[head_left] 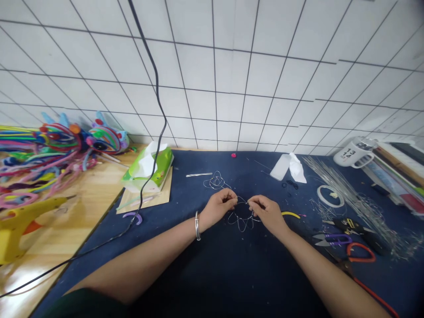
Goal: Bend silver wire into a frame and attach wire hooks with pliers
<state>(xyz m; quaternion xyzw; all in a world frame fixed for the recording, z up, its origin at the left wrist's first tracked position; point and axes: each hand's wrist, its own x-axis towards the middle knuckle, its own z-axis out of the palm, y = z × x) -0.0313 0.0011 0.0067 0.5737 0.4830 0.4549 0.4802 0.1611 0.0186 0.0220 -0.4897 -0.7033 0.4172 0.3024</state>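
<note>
Both hands pinch a thin wire flower frame (pixel 245 224), made of a ring with several petal-like loops, held low over the dark blue mat. My left hand (pixel 219 206), with a silver bangle at the wrist, grips its upper left side between thumb and fingertips. On the upper right side, my right hand (pixel 267 213) closes its thumb and fingers on the wire. A second looped wire piece (pixel 217 181) lies just beyond my left hand. Beside it rests a short bundle of straight wires (pixel 198 175). The exact wire ends under my fingertips are too small to make out.
Pliers (pixel 351 226), purple snips (pixel 333 240), red-handled cutters (pixel 362 252) and loose wires (pixel 344 190) lie at right, near a mug (pixel 353 153). A tissue pack (pixel 150 165), black cable (pixel 155 79), yellow glue gun (pixel 29 221) and colourful pipe cleaners (pixel 29 163) are at left.
</note>
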